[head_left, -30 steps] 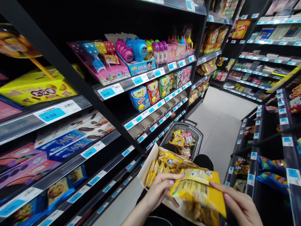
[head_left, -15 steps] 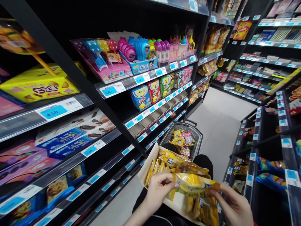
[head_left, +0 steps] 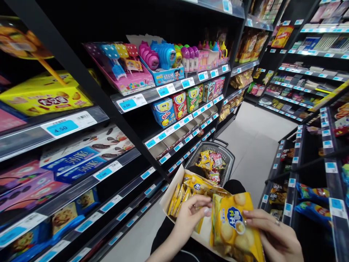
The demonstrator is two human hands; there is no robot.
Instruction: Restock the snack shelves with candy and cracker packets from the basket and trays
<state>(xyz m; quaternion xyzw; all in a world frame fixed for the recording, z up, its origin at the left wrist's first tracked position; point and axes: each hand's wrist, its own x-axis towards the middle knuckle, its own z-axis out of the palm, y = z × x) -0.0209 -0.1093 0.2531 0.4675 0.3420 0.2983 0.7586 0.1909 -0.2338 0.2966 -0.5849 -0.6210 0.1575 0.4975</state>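
Note:
A yellow snack packet [head_left: 231,225] with round biscuits printed on it stands upright near the bottom of the view, its front toward me. My left hand [head_left: 192,214] pinches its left edge. My right hand [head_left: 274,238] grips its right side from behind, fingers curled. Both hands are above an open cardboard box [head_left: 170,191] on my lap, filled with several more of the same yellow packets [head_left: 195,185].
A black shopping basket [head_left: 215,160] with snack packets sits on the floor ahead. Dark shelves of biscuit boxes, toys and sweets [head_left: 152,65] line the left. More stocked shelves [head_left: 321,153] stand on the right, with a pale floor aisle [head_left: 253,142] between.
The yellow packet has been turned over, from its back label facing up, through edge-on, to its printed front facing me. Both hands stayed on it above the box.

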